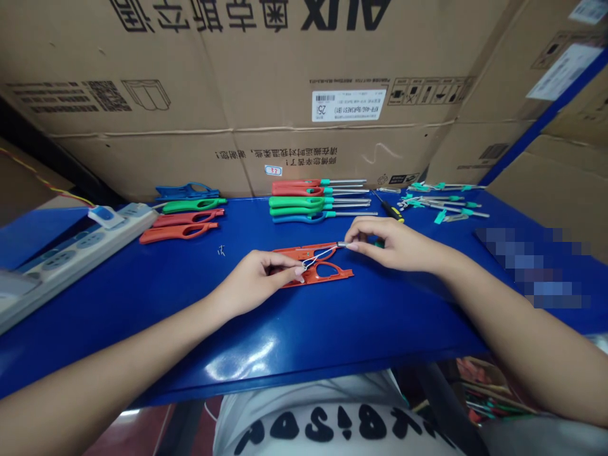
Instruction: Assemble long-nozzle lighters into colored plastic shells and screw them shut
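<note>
Two orange halves of a lighter's handle shell lie side by side in the middle of the blue table, inner faces up. Over their left part, my left hand pinches the end of a thin white wire between thumb and forefinger. The wire runs right to a short grey metal end, which my right hand grips between thumb and fingertips, just past the upper half's right end. A bit of green shows behind the right hand's fingers; the rest of that part is hidden.
Assembled lighters in red, green and blue lie at the back, beside a screwdriver. Teal-collared wire parts lie back right. Loose handle shells, small screws and a power strip are at left. A cardboard wall stands behind.
</note>
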Available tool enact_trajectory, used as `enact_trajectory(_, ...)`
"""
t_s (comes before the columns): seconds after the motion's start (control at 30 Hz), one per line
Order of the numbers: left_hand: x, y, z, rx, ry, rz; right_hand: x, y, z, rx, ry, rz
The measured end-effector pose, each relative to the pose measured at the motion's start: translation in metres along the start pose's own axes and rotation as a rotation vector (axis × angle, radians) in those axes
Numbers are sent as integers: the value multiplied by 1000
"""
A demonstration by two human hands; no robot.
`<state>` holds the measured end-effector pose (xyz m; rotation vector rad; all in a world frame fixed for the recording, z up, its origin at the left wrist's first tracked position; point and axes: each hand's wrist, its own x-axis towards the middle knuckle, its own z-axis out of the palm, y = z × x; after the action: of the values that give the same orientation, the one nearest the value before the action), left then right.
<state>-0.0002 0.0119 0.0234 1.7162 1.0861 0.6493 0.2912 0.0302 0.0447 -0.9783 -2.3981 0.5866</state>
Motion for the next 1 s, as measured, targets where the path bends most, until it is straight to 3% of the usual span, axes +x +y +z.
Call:
enact_trajectory(0.1,1,-2,-2,36,28,28,0,-2,-3,57,-10,-51)
enact_trajectory(0.2,2,-6,-5,214,113,131,-2,-4,-9,111,-92,-80)
enact_trajectory(0.37,-1,-8,-3,408,146,362,-4,-8,-13,117,-314,16)
enact_trajectory(0.5,-4,-7,5,550,132,524,-5,-8,-12,83,-354,89)
enact_trajectory(0.67,-5,-6,9,623,137,543,-5,-5,-10,12,-349,149)
enact_trajectory(1.0,-7,-8,10,652,123,566,-2,-12,-4,-99,-352,124)
